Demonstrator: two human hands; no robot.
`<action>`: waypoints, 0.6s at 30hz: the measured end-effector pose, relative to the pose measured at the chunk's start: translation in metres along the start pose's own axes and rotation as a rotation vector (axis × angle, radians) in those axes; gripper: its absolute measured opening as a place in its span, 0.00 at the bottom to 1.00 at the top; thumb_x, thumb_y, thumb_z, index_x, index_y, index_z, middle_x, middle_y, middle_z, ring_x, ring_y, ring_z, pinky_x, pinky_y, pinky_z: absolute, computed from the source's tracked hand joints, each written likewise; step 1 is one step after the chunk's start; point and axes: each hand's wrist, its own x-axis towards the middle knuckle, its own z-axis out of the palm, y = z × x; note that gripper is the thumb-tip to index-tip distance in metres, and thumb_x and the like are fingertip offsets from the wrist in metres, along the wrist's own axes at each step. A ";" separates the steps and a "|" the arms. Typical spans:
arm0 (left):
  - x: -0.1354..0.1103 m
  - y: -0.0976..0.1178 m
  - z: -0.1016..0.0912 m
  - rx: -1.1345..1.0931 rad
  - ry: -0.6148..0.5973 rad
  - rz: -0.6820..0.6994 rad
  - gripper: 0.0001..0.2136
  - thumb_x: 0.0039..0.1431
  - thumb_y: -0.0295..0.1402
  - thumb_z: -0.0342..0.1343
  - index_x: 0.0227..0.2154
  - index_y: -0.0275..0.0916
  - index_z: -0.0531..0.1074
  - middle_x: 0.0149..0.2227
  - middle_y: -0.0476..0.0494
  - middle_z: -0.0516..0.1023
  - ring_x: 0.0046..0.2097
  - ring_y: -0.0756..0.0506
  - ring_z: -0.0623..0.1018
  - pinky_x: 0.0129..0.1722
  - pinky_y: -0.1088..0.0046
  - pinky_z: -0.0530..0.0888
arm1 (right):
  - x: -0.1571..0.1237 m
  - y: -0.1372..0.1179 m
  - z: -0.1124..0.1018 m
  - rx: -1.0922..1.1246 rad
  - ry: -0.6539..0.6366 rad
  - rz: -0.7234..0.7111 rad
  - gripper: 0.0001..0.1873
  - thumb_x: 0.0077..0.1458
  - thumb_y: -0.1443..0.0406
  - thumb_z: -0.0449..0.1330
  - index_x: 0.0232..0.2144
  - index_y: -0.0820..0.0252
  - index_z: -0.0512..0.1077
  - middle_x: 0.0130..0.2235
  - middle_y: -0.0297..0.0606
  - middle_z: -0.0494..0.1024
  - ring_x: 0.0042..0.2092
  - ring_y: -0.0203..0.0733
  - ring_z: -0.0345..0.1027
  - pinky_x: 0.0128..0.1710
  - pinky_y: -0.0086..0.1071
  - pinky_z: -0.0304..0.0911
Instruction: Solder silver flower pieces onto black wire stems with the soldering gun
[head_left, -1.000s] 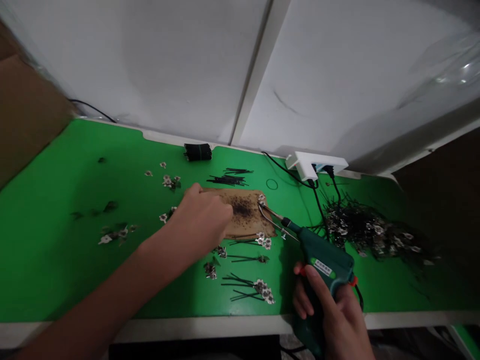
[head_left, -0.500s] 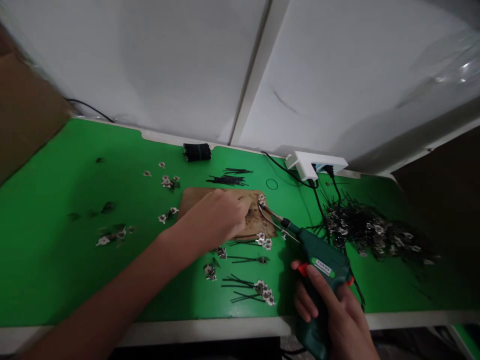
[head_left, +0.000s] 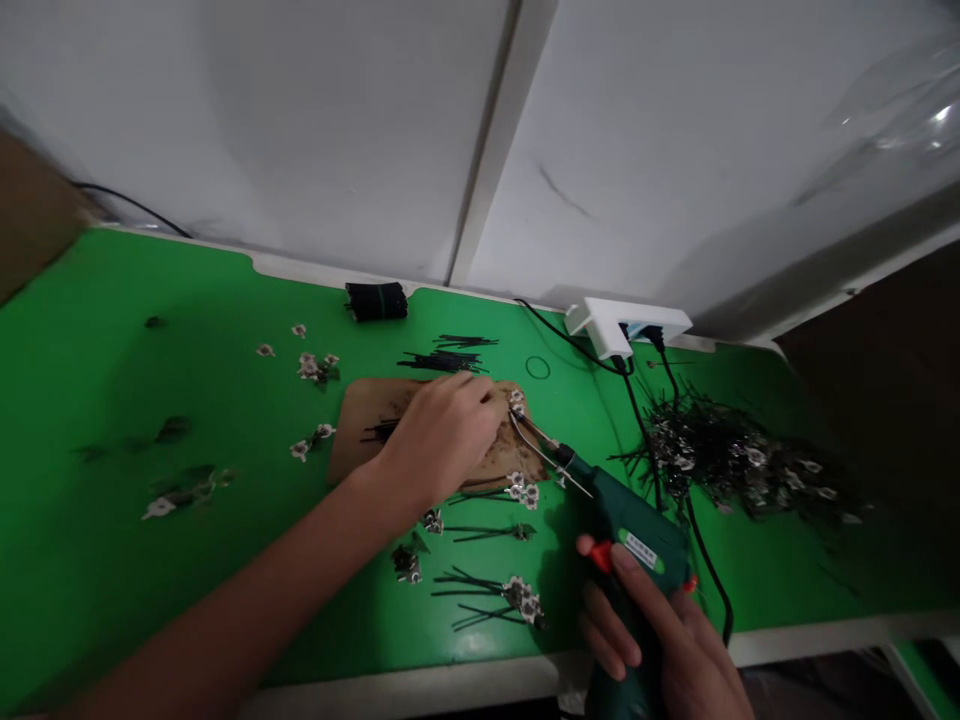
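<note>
R hand (head_left: 671, 635) clamped on grn soldering gun (head_left: 634, 510), red trigger (head_left: 601, 556); L hand (head_left: 450, 428): can't tell.

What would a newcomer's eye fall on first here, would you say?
Probably the green soldering gun in the right hand, its tip near small metal pieces on the brown board. Next, the left hand over that board, and the tangled heap of wired metal parts on the right of the green tabletop.

1 power strip (head_left: 646, 315) lies by the wall (head_left: 337, 130) (1 brown box (head_left: 34, 215) left).
</note>
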 end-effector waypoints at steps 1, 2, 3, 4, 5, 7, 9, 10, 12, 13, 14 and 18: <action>0.000 0.000 0.000 -0.005 -0.007 -0.009 0.06 0.64 0.23 0.55 0.37 0.35 0.77 0.38 0.42 0.77 0.43 0.41 0.76 0.43 0.64 0.75 | -0.001 0.000 0.000 0.000 0.005 0.016 0.21 0.44 0.52 0.75 0.31 0.64 0.78 0.16 0.27 0.60 0.19 0.28 0.51 0.19 0.25 0.48; 0.000 0.001 0.000 -0.011 -0.015 -0.017 0.07 0.65 0.23 0.54 0.38 0.35 0.77 0.39 0.41 0.77 0.43 0.40 0.77 0.44 0.63 0.75 | -0.002 0.001 0.000 0.000 0.008 0.034 0.21 0.45 0.52 0.74 0.31 0.64 0.78 0.16 0.26 0.59 0.19 0.29 0.51 0.20 0.25 0.48; 0.001 0.001 0.000 -0.018 -0.021 -0.021 0.07 0.65 0.23 0.54 0.40 0.35 0.77 0.39 0.41 0.77 0.44 0.40 0.77 0.44 0.63 0.76 | -0.002 0.001 0.000 -0.002 0.011 0.050 0.20 0.46 0.53 0.74 0.31 0.64 0.77 0.16 0.26 0.59 0.19 0.29 0.52 0.20 0.25 0.47; 0.001 0.001 0.000 -0.025 -0.027 -0.024 0.08 0.65 0.23 0.54 0.41 0.35 0.77 0.40 0.41 0.77 0.44 0.40 0.77 0.45 0.63 0.76 | -0.002 0.002 0.000 -0.005 0.012 0.063 0.20 0.47 0.53 0.73 0.31 0.64 0.77 0.16 0.26 0.59 0.18 0.28 0.52 0.20 0.25 0.47; 0.001 0.002 0.000 -0.032 -0.030 -0.025 0.08 0.65 0.23 0.53 0.41 0.35 0.77 0.40 0.41 0.77 0.44 0.40 0.77 0.45 0.63 0.76 | -0.002 0.002 0.000 -0.007 0.011 0.070 0.19 0.47 0.54 0.73 0.31 0.64 0.77 0.16 0.26 0.58 0.19 0.29 0.52 0.20 0.26 0.47; 0.000 0.002 0.000 -0.042 -0.031 -0.023 0.08 0.66 0.23 0.53 0.41 0.34 0.76 0.40 0.40 0.77 0.45 0.41 0.77 0.46 0.63 0.76 | -0.001 0.005 -0.003 -0.011 0.003 0.058 0.19 0.48 0.54 0.73 0.31 0.64 0.77 0.17 0.27 0.60 0.19 0.29 0.53 0.20 0.26 0.48; 0.000 0.002 0.000 -0.044 -0.021 -0.019 0.08 0.66 0.23 0.52 0.39 0.34 0.76 0.40 0.40 0.77 0.44 0.41 0.77 0.45 0.63 0.76 | 0.004 0.009 -0.008 -0.021 -0.032 0.030 0.20 0.47 0.52 0.73 0.31 0.64 0.78 0.16 0.28 0.61 0.18 0.29 0.53 0.19 0.26 0.50; 0.000 0.002 0.000 -0.042 -0.012 -0.015 0.08 0.66 0.23 0.52 0.39 0.34 0.76 0.39 0.40 0.77 0.44 0.41 0.76 0.45 0.64 0.76 | 0.006 0.012 -0.011 -0.026 -0.057 0.014 0.21 0.46 0.51 0.73 0.31 0.64 0.78 0.16 0.28 0.61 0.18 0.30 0.53 0.18 0.26 0.51; 0.000 0.001 0.000 -0.041 0.003 -0.010 0.07 0.66 0.23 0.52 0.38 0.34 0.76 0.39 0.41 0.77 0.43 0.42 0.76 0.45 0.65 0.75 | 0.012 0.017 -0.017 -0.018 -0.093 -0.004 0.24 0.44 0.48 0.73 0.30 0.63 0.77 0.15 0.28 0.61 0.16 0.32 0.54 0.17 0.28 0.52; 0.001 0.001 0.000 -0.041 0.004 -0.007 0.07 0.66 0.23 0.52 0.38 0.35 0.76 0.39 0.41 0.77 0.43 0.42 0.76 0.45 0.65 0.75 | 0.014 0.020 -0.019 -0.009 -0.100 -0.016 0.25 0.43 0.46 0.73 0.29 0.62 0.76 0.15 0.28 0.61 0.16 0.32 0.54 0.16 0.28 0.52; 0.001 0.001 0.000 -0.041 -0.002 -0.006 0.07 0.66 0.23 0.52 0.38 0.35 0.75 0.39 0.41 0.77 0.43 0.42 0.76 0.45 0.65 0.75 | 0.016 0.022 -0.022 -0.011 -0.105 -0.019 0.25 0.43 0.47 0.73 0.29 0.61 0.76 0.14 0.28 0.62 0.16 0.33 0.54 0.16 0.29 0.53; 0.002 0.001 0.000 -0.036 -0.038 0.004 0.08 0.68 0.24 0.50 0.38 0.34 0.75 0.39 0.40 0.76 0.44 0.41 0.75 0.45 0.64 0.75 | 0.016 0.026 -0.025 0.000 -0.102 -0.032 0.24 0.43 0.46 0.72 0.27 0.59 0.73 0.15 0.28 0.61 0.16 0.33 0.55 0.16 0.29 0.54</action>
